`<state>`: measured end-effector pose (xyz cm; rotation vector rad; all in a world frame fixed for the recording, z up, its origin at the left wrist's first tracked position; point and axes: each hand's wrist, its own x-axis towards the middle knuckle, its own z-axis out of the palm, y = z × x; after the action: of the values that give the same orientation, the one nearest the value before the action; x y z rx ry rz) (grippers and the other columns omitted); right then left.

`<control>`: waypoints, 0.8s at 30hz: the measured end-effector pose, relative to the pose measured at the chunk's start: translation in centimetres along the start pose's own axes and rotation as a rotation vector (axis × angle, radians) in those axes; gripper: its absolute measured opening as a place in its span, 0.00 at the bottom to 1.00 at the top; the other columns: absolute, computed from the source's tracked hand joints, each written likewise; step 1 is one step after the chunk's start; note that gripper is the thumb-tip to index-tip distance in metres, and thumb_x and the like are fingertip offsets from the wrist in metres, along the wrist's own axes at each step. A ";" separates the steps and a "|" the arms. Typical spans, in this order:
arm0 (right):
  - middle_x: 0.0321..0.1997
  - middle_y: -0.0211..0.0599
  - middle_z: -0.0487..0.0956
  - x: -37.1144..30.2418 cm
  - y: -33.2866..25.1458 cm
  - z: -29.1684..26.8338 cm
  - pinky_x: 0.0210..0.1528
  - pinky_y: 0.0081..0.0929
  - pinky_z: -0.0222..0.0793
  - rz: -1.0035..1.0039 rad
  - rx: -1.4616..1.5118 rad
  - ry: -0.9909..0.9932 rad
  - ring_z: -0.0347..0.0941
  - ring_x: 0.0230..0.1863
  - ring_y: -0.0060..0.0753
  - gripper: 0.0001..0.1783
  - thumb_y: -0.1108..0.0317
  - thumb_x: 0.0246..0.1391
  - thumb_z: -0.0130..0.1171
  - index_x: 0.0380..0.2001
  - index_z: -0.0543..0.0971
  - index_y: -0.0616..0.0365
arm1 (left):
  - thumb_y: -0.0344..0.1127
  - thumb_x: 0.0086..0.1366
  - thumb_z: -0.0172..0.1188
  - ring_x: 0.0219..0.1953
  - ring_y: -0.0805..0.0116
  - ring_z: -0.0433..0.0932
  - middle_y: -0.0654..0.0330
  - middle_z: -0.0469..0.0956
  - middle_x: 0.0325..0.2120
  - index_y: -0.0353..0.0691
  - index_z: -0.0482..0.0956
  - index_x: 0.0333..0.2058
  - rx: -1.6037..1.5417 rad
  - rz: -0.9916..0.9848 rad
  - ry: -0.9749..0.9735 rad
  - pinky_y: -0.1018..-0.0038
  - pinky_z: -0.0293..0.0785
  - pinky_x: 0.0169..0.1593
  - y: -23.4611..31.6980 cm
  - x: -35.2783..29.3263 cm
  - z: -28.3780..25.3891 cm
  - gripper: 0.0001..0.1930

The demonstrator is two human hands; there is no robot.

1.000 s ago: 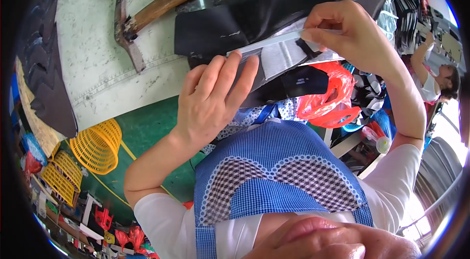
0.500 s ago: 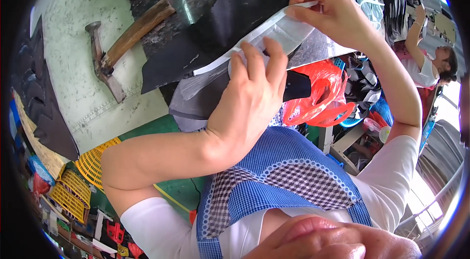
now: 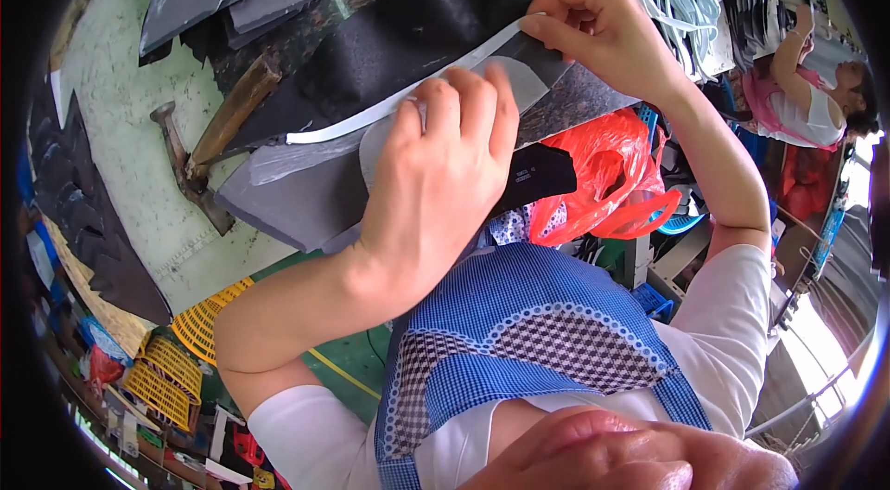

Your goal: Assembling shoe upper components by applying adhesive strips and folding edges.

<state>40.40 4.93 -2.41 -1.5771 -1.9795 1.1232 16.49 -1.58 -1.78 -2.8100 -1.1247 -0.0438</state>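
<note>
At one o'clock my right hand (image 3: 601, 40) pinches the white strip (image 3: 357, 125); I'd smooth it evenly with my left hand (image 3: 438, 173), grip unclear.

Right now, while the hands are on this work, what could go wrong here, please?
The white strip might drift crooked: the right hand pinches one end, while the other lies unheld. The hammer lies close beside the black sheet and could catch it.
</note>
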 end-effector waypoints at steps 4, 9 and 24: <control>0.20 0.33 0.76 0.6 -1.0 0.2 0.27 0.27 0.69 -0.035 -0.276 0.080 0.73 0.23 0.25 0.17 0.59 0.54 0.73 0.30 0.78 0.61 | 0.55 0.55 0.71 0.40 0.69 0.72 0.63 0.70 0.40 0.39 0.72 0.62 -0.101 -0.018 -0.055 0.73 0.72 0.39 -0.6 2.3 0.5 0.40; 0.27 0.35 0.77 -1.7 0.4 -0.8 0.29 0.32 0.74 -0.295 -0.421 0.319 0.78 0.27 0.36 0.16 0.64 0.49 0.73 0.39 0.80 0.58 | 0.61 0.55 0.71 0.49 0.57 0.73 0.57 0.71 0.46 0.41 0.78 0.54 -0.260 -0.013 -0.106 0.61 0.69 0.55 -1.5 3.4 -0.1 0.36; 0.31 0.32 0.82 1.9 6.1 -6.1 0.30 0.14 0.70 0.460 0.907 -0.341 0.74 0.29 0.18 0.23 0.55 0.70 0.58 0.45 0.83 0.71 | 0.28 0.57 0.64 0.46 0.55 0.80 0.55 0.80 0.48 0.39 0.77 0.28 -0.412 0.055 0.316 0.64 0.78 0.47 -1.9 1.5 0.2 0.04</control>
<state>48.04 9.21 -3.71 -1.3708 -0.9478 2.1742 16.26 0.82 -1.72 -3.0204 -1.0610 -0.7675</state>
